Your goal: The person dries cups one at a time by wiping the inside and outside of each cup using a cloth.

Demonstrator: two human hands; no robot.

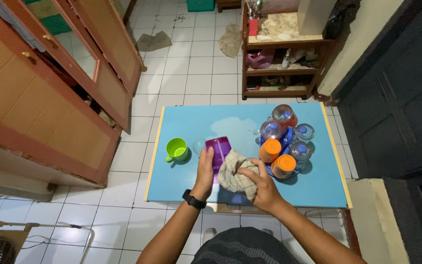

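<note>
A purple plastic cup (219, 148) is held above the near half of a light-blue table (191, 188), just right of a green mug (177, 149) that stands on the table with its handle turned to the left. The cup is gripped from its left side by the left hand (204, 172), whose fingers are curled closed around the wall of the cup; a black watch (193, 199) is worn on that wrist. A checked beige cloth (235, 175) is bunched against the right side of the cup and is clutched by the right hand (260, 183), whose fingers are folded shut over the fabric. A small clear glass (199, 145) is seen between the green mug and the purple cup, partly hidden by the left hand. To the right of the purple cup, a blue rack (286, 138) is loaded with upturned tumblers: two orange ones (270, 149) nearest the cloth and several clear ones (271, 130) behind and beside them. Beyond the far edge of the table, a wooden shelf unit (279, 63) stands on the white tiled floor (191, 73).
</note>
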